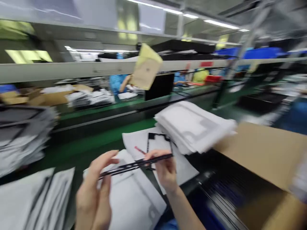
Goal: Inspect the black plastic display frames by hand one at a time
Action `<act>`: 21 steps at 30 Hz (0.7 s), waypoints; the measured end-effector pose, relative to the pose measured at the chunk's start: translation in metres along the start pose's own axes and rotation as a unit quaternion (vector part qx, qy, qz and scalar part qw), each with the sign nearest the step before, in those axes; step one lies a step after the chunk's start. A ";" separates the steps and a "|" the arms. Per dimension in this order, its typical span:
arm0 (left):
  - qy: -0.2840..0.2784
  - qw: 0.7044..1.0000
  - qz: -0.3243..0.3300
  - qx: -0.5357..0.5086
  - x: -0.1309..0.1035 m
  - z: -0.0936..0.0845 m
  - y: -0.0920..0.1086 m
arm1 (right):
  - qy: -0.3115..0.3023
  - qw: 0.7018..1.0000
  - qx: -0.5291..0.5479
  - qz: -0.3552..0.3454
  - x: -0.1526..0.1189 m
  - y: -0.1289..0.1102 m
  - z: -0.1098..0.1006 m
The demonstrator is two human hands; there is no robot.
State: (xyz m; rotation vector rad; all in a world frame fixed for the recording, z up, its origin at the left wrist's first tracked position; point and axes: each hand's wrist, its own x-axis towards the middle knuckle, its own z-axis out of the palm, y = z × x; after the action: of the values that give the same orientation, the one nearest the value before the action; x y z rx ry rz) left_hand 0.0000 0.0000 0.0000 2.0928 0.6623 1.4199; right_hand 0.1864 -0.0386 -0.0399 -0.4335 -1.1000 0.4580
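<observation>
**Inspector:** Left side first; a blurred stack of grey-white sheets (22,137) sits at the left edge of the worktop (96,140), and more sheets (35,198) lie at the near left corner. What does the left hand (96,195) hold?

**Assistant:** The left end of a thin black frame strip (136,164); thumb and forefinger are pinched together on it, the other fingers curled behind; the strip is held clear above the white sheets (134,198) at the near middle of the worktop.

**Inspector:** And the right hand (165,171)?

**Assistant:** Fingers clamped on the right end of the same strip; so both hands carry it, roughly level, rising slightly to the right.

**Inspector:** Handling judgement?

**Assistant:** It looks very light, narrow and probably flexible; I judge that it would bow or twist if held by one end only; a pinch at each end, as here, seems the sound grip; edges rather than faces, since a thin part of this kind may kink or mark easily.

**Inspector:** Further right?

**Assistant:** A sheet bearing a black frame outline (158,143) lies just behind the hands; a thick pile of white sheets (194,126) beside it; an open cardboard box (266,153) at the right edge; motion blur hides finer detail.
</observation>
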 end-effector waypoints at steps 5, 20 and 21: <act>-0.005 0.999 0.034 -0.009 0.000 -0.005 0.021 | -0.039 0.999 0.023 -0.011 0.002 0.013 -0.005; 0.035 0.987 0.138 0.068 -0.002 -0.010 0.053 | -0.056 0.997 -0.029 -0.037 -0.016 -0.001 0.005; 0.038 0.988 0.138 0.065 -0.001 -0.010 0.053 | -0.056 0.997 -0.025 -0.038 -0.016 -0.001 0.005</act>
State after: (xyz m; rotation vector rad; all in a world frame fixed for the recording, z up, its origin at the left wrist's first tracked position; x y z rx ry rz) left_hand -0.0040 -0.0388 0.0372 2.3133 0.5205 1.6526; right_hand 0.1762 -0.0478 -0.0498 -0.4125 -1.2345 0.3926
